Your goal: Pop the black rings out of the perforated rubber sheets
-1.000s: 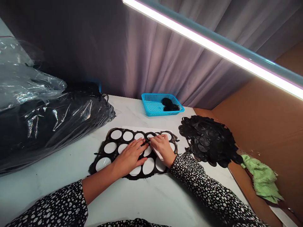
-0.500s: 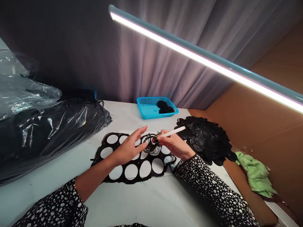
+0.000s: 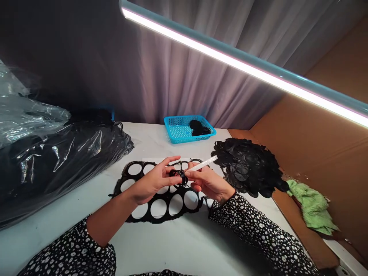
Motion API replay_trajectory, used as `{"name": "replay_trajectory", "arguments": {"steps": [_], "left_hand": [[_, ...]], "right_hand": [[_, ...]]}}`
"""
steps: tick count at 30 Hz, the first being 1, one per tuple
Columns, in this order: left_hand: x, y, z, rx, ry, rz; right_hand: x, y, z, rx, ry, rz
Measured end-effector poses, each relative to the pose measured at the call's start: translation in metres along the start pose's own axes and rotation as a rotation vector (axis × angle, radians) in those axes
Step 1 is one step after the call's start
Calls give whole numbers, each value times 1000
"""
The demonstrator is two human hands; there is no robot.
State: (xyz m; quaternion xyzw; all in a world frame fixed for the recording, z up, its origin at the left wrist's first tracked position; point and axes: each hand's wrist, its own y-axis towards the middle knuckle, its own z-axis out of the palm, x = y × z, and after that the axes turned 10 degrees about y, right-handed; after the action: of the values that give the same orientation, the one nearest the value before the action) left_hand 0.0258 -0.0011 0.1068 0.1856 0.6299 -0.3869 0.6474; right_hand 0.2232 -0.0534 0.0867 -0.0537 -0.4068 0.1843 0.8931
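Note:
My left hand [image 3: 152,181] reaches in from the left, its thumb and fingers closed around a bundle of thin black rings [image 3: 180,177]. My right hand [image 3: 211,182] meets it from the right. A slim white stick-like tool [image 3: 205,162] is held in that hand, slanting up to the right, and its fingertips touch the rings. Its lower end is hidden by the fingers. Beneath both hands lies a black sheet with round cut-out holes [image 3: 168,200], flat on the white table [image 3: 149,245].
A blue basket [image 3: 169,135] with black round pieces stands at the back. To the right is a heap of black rings or discs [image 3: 250,165], beside a green cloth [image 3: 312,207]. A bulky plastic-wrapped black bundle [image 3: 66,161] fills the left. A tube lamp [image 3: 235,63] hangs overhead.
My left hand has closed on the rings, which were loosely spread and are now bunched tighter. My right hand has shifted slightly left with the white tool. The view has moved a little.

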Motion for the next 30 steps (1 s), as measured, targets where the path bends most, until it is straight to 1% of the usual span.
{"name": "replay_trajectory", "arguments": {"steps": [2,5,7,13,16,19,23,25,28,30], "left_hand": [[-1,-1,0,-7,-35,9],[-2,-3,-1,12,-202,45],[-4,-5,-3,-7,-287,50],[-13,-11,-4,-38,-331,30],[-17,-13,-5,-60,-354,43],[-20,-14,-3,-105,-379,78],[-14,-12,4,-168,-405,73],[-6,-10,7,-128,-377,34],[4,-6,8,27,-355,-26],[4,-4,6,90,-384,-25]], "right_hand": [[0,-1,2,0,52,23],[0,-1,4,5,123,56],[-1,-1,5,12,151,73],[-1,0,1,87,213,81],[-1,0,-3,167,267,79],[-4,1,-5,289,308,74],[-13,4,-3,439,298,47],[-16,3,0,443,307,-5],[-17,1,3,391,331,-87],[-16,1,2,378,355,-90]]}}
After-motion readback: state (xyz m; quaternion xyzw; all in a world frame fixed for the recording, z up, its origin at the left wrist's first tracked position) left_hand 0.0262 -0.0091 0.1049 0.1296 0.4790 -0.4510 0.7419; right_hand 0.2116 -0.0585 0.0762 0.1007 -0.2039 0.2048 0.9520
